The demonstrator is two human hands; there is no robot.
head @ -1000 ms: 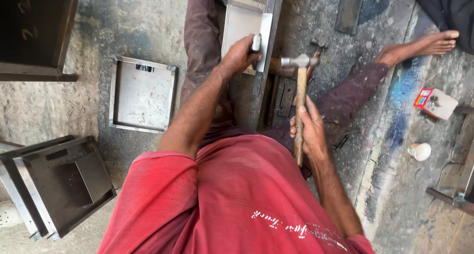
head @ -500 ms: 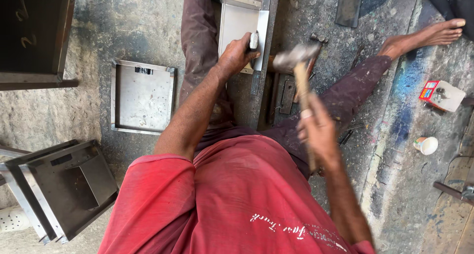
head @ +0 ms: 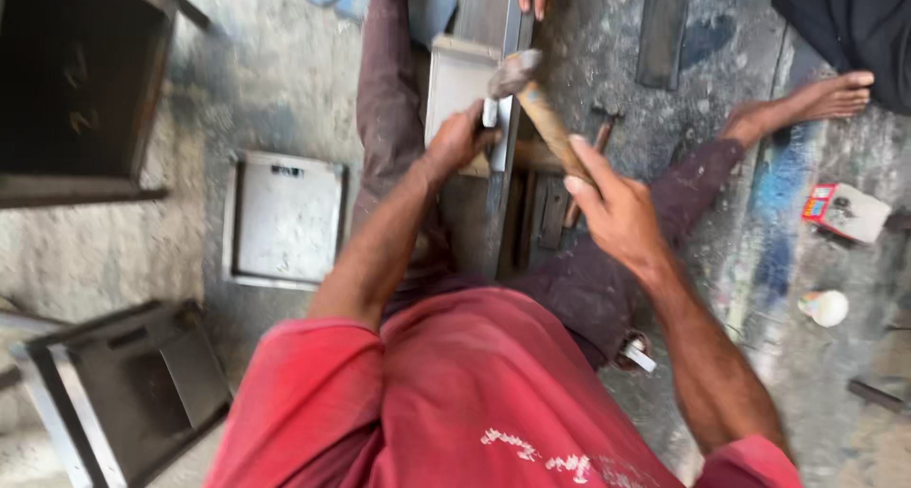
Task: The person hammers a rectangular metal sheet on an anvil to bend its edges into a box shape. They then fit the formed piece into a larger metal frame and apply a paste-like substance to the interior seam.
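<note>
The hammer (head: 541,109) is gripped at its handle by the right hand (head: 612,208), its long axis slanting, head toward upper left; a small metal piece (head: 490,113) is pinched by the left hand (head: 455,142).

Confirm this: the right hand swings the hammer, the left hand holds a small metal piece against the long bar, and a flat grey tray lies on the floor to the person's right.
One thing is wrong: the tray lies to the person's left, as the head view shows. The rest holds: the right hand grips the hammer, and the left hand holds a small metal piece against the long bar.
</note>
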